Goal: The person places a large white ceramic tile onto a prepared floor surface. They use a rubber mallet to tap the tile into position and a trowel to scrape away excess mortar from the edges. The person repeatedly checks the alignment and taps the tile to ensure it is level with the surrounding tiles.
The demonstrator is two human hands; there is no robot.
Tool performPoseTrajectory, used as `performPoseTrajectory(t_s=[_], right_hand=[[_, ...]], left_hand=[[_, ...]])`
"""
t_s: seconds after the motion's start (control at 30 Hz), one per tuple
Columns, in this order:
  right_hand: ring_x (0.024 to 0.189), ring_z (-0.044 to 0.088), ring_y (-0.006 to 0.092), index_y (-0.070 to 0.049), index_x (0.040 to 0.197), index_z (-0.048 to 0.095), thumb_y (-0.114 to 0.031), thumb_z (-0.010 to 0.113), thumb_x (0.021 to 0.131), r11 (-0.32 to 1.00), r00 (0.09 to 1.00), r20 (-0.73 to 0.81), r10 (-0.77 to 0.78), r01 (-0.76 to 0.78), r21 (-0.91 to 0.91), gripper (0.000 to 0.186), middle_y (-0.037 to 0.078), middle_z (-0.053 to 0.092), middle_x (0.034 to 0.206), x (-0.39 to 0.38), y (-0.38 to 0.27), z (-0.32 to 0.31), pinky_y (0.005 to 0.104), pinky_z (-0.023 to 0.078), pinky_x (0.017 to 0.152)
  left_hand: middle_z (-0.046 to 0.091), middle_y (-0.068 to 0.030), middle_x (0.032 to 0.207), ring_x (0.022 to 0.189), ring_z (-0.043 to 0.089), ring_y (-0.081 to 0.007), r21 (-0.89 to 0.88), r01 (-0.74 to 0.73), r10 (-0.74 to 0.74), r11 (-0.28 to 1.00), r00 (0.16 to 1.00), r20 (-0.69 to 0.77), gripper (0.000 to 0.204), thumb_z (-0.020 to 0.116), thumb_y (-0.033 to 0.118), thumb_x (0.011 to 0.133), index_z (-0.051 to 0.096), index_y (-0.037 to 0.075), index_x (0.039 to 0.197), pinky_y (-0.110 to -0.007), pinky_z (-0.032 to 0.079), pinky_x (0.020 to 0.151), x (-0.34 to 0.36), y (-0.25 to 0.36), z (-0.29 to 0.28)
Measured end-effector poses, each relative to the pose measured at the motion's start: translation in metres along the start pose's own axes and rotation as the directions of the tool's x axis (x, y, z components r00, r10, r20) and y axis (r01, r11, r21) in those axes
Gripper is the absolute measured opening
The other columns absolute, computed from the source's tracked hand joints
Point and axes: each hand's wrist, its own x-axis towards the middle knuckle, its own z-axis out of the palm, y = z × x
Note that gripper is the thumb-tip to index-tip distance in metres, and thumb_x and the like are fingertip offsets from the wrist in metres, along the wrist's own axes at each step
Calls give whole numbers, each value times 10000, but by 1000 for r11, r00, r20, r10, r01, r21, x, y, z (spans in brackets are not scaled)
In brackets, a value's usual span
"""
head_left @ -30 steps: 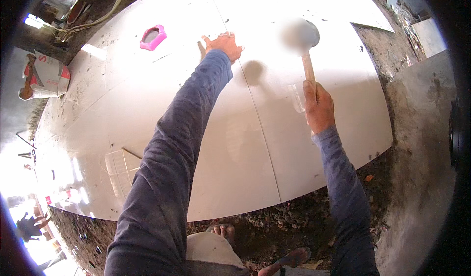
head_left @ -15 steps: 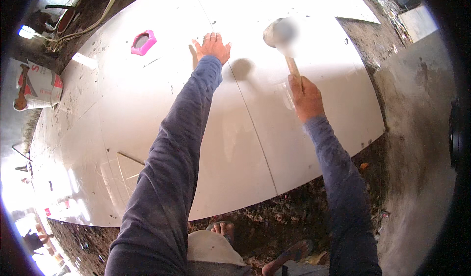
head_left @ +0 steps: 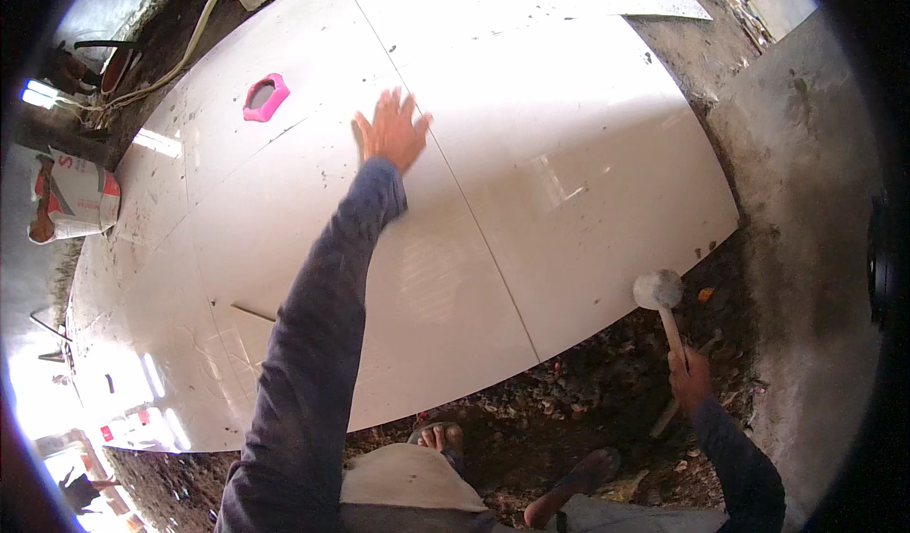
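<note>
My left hand [head_left: 391, 133] is spread over the glossy white floor tiles [head_left: 455, 277], its fingers apart beside the long joint between two tiles. Whether the palm touches the surface, I cannot tell. Down at the right, my right hand [head_left: 690, 379] is wrapped round the wooden handle of a mallet [head_left: 658, 290]. The mallet's pale rounded head points up and away, near the tiles' front right corner. On the tile to the left of my left hand lies a pink-rimmed object with a grey middle [head_left: 266, 98].
A white and red bucket [head_left: 83, 192] stands at the far left, beside a pale cable [head_left: 194, 45]. A thin stick [head_left: 254, 312] lies on the tiles near my left forearm. Dark, rubble-strewn soil [head_left: 559, 410] borders the front edge; a grey wall [head_left: 806, 154] rises at the right.
My right hand has swung the mallet down and to the right, from above the tiles to near their front edge. My left hand has shifted slightly nearer and left, its fingers spreading.
</note>
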Motion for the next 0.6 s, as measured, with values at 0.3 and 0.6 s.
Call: performPoseTrajectory(t_s=[0.3,0.6], right_hand=[[541,395,70,-108,858,507,-399,532,1051,915,972,-41,230,-202,350,350,-30,422,653,-42,28,3,310,353,486],[540,439,72,-100,935,556,-357,553,1044,923,956,-52,290,-265,279,279,-35,468,658,-49,10,-16,309,397,475]], left_hand=[[296,-40,1648,1535,223,-225,131,211,-222,969,972,77,621,336,489,1051,368,125,1554,-673,121,1208,78,15,8],[378,-48,1610,1514,281,-247,179,128,-151,975,981,122,515,399,434,1049,577,111,1408,-691,149,1191,74,19,-21]])
